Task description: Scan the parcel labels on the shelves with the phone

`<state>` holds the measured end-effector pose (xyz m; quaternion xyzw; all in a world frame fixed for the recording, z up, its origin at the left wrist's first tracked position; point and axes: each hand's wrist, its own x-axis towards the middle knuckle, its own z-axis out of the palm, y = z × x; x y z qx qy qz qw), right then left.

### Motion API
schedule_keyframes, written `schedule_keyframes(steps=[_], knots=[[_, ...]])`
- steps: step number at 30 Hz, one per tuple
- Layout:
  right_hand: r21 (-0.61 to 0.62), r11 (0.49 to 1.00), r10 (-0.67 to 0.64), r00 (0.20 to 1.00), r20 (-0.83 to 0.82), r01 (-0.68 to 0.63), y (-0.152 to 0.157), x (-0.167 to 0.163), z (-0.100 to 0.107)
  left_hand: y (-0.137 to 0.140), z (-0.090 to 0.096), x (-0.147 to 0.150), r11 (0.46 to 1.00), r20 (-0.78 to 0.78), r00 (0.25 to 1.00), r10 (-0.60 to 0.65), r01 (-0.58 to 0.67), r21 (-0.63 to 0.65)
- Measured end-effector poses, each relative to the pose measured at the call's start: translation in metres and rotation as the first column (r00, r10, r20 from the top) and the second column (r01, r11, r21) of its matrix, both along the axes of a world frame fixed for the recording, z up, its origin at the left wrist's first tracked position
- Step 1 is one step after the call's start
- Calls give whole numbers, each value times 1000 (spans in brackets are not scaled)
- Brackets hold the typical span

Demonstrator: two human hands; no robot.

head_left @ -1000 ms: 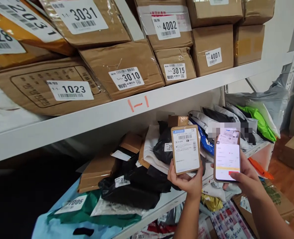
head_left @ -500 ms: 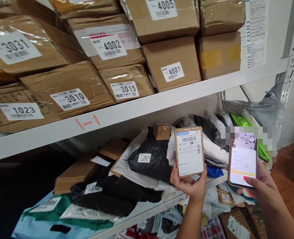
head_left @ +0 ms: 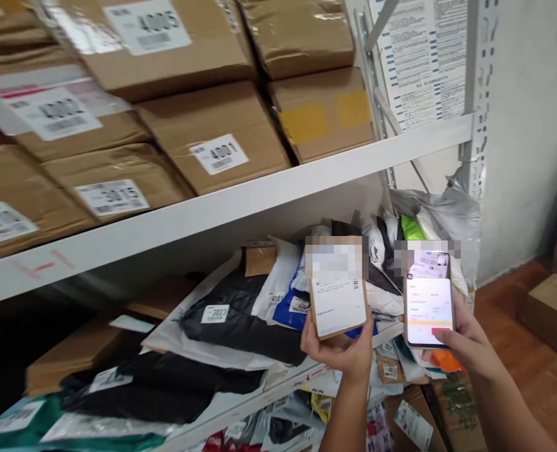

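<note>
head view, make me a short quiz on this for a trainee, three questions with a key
1. True or false: the phone is in the right hand.
2. Multiple choice: on the carton just right of carton 4001, what colour is the tape? a) green b) red c) yellow
3. Fill in: the left hand holds a ___ with a white label.

Key: 1. True. 2. c. 3. Box.
</note>
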<state>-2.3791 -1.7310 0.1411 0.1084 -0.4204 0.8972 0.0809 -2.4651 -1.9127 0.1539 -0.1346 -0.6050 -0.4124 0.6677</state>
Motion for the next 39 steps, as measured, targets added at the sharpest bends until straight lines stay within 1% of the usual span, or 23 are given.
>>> schedule_keyframes(steps=[4, 8, 11, 14, 19, 25, 28, 34, 39], knots=[[14, 999, 40, 997, -62, -39, 10, -2, -2, 10, 0, 0, 1000, -13, 1000, -2, 1, -12], [23, 998, 63, 995, -77, -62, 18, 0, -3, 20, 1, 5, 996, -66, 996, -60, 55, -71], [26, 997, 80, 994, -80, -78, 23, 2, -5, 27, 1, 9, 995, -83, 995, -56, 49, -84], [18, 997, 80, 994, -67, -79, 27, 5, -10, 34, -1, 13, 997, -71, 996, -62, 58, -52], [21, 999, 39, 999, 5, -39, 31, 8, -15, 42, -3, 20, 997, -27, 996, -81, 81, -18], [68, 997, 25, 997, 71, -29, 33, 10, -11, 44, -2, 23, 998, 7, 998, -60, 59, 15], [45, 998, 43, 995, 85, -47, 32, 10, -9, 44, -2, 24, 999, 35, 998, -43, 43, 23], [10, 998, 58, 994, 91, -59, 32, 10, -6, 46, 0, 26, 997, 5, 997, -74, 74, 23], [27, 999, -29, 993, 117, 26, 31, 10, -9, 47, 0, 24, 997, -1, 998, -65, 65, 39]])
